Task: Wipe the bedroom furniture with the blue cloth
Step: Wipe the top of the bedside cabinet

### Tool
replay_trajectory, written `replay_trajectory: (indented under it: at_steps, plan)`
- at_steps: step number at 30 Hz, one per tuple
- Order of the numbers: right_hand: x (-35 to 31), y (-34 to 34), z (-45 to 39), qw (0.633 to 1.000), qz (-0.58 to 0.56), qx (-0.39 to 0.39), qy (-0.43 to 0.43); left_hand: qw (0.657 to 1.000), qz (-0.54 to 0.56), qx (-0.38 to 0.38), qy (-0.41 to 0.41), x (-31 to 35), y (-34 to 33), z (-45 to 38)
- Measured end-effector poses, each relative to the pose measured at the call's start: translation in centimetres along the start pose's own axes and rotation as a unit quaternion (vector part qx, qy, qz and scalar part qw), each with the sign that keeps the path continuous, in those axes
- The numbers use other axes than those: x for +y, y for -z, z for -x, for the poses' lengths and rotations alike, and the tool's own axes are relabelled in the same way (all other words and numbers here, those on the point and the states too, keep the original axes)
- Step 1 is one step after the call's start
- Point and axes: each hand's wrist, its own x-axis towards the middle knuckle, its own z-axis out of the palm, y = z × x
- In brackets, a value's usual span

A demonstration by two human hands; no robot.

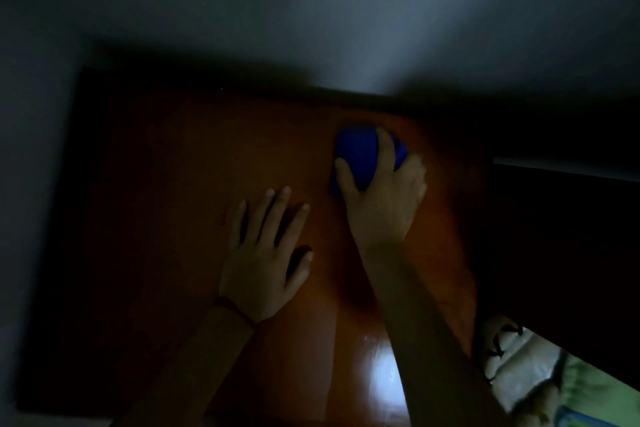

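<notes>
The right hand (382,191) presses down on the blue cloth (356,158), with its fingers curled over the bunched cloth to grip it. The cloth sits on the far right part of the wooden top (194,184), close to the back edge by the wall (311,10). The left hand (265,255) lies open and flat on the wood, just beside the right hand, holding nothing. It has a thin band (235,308) on its wrist. Most of the bare wood lies to the left of the cloth, so I think the next wipe needs to go that way. The flat left hand sits in that path. A shiny spot (384,378) glows near the front. Some bedding (526,367) shows at the lower right.
</notes>
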Motion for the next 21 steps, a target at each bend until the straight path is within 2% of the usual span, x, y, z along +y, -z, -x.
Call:
replay_trajectory:
  at_steps: [4, 7, 11, 14, 17, 21]
  plan:
    - [0.0, 0.0, 6.3, 1.000, 0.015, -0.003, -0.017, 1.000, 0.011, 0.002, -0.005, -0.2, 0.0, 0.2]
    - [-0.8, -0.8, 3.2, 1.000, 0.013, 0.024, -0.004, 1.000, 0.015, 0.002, -0.017, -0.3, 0.1, 0.5]
    - [-1.8, -1.4, 0.5, 1.000, 0.012, 0.016, -0.011, 1.000, 0.015, 0.005, -0.015, -0.3, 0.5, 2.8]
    - [0.1, -1.0, 6.8, 0.999, 0.029, 0.037, -0.001, 1.000, 0.026, 0.004, -0.014, -0.4, 1.0, 5.6]
    - [1.5, -0.4, 15.0, 0.999, 0.039, 0.022, -0.021, 0.999, 0.024, -0.011, -0.020, -0.7, 0.8, 8.7]
    - [0.6, -1.0, 12.8, 0.998, 0.043, 0.047, -0.006, 0.999, 0.008, -0.027, -0.042, -1.1, 0.3, 10.3]
